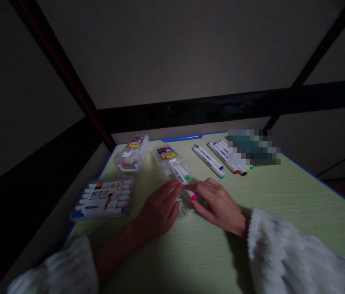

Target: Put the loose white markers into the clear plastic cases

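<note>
A white marker with a pink cap (pixel 187 190) slants out of the mouth of a clear plastic case (pixel 163 165), its pink end toward me. My left hand (pixel 159 209) has its fingertips against the marker's left side, thumb lower down near the clear flap (pixel 185 207). From the right, my right hand (pixel 219 204) closes its fingers on the same marker near the pink end. Beside it in the case lies a green-ended marker (pixel 187 177). The case lies flat with its labelled side up; my fingers hide part of the flap.
Two loose markers (pixel 209 162) lie right of the case, and several more (pixel 225 157) lie farther right by a blurred teal patch (pixel 252 148). At left stand another clear case (pixel 137 149) and a flat marker box (pixel 105 197). A wall rises behind the blue-edged table (pixel 282 204).
</note>
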`<state>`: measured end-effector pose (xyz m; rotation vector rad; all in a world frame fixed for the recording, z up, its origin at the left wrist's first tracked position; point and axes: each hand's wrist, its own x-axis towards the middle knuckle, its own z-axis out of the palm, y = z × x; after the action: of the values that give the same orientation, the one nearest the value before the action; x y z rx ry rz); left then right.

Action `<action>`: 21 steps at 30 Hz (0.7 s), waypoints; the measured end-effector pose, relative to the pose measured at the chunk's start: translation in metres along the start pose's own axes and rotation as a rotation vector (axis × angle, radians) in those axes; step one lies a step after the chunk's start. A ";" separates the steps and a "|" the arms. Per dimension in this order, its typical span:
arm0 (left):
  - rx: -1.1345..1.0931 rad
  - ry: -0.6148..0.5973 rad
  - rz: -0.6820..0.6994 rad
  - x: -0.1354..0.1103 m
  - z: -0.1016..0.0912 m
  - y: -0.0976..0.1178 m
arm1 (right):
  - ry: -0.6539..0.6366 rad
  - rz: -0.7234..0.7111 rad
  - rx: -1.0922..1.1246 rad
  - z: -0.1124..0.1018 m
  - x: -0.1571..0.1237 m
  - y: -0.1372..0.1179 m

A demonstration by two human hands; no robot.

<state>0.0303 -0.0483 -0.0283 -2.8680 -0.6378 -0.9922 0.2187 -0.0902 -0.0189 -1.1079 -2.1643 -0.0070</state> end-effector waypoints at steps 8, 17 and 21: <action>-0.024 -0.026 -0.006 -0.001 0.002 -0.001 | 0.020 0.012 0.021 -0.002 0.002 -0.003; -0.040 -0.067 -0.019 0.000 0.000 0.000 | 0.001 0.062 0.025 -0.001 0.001 -0.002; -0.038 -0.073 -0.021 0.001 0.000 0.000 | 0.013 0.073 0.021 -0.001 0.001 -0.001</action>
<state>0.0311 -0.0484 -0.0279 -2.9489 -0.6622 -0.9154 0.2177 -0.0903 -0.0168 -1.1713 -2.1060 0.0410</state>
